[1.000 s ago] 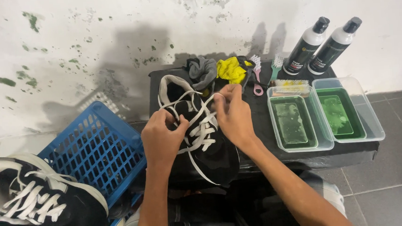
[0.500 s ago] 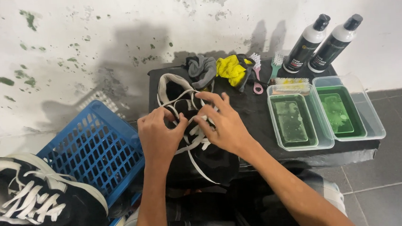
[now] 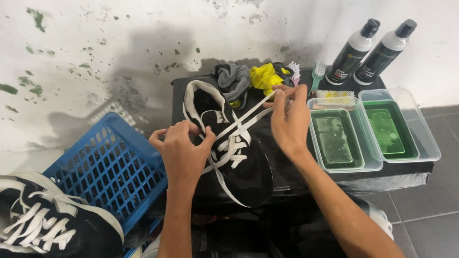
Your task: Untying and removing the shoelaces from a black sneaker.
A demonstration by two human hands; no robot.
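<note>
A black sneaker (image 3: 242, 170) with white trim lies on a low black table (image 3: 402, 171), toe toward me. My left hand (image 3: 182, 150) rests on its left side by the eyelets, fingers curled on the upper. My right hand (image 3: 288, 119) is up and to the right, pinching the white shoelace (image 3: 242, 118), which is stretched taut from the eyelets to my fingers. Another loose end of lace trails over the toe.
Two clear tubs (image 3: 370, 131) of green liquid stand on the table's right, with two black-and-white bottles (image 3: 373, 51) behind. Grey and yellow cloths (image 3: 250, 79) and brushes (image 3: 316, 71) lie at the back. A blue basket (image 3: 110, 171) and a second black sneaker (image 3: 39, 225) sit left.
My right hand dropped onto the laces, then pulled up and to the right, drawing a length of lace out taut. My left hand stayed on the shoe.
</note>
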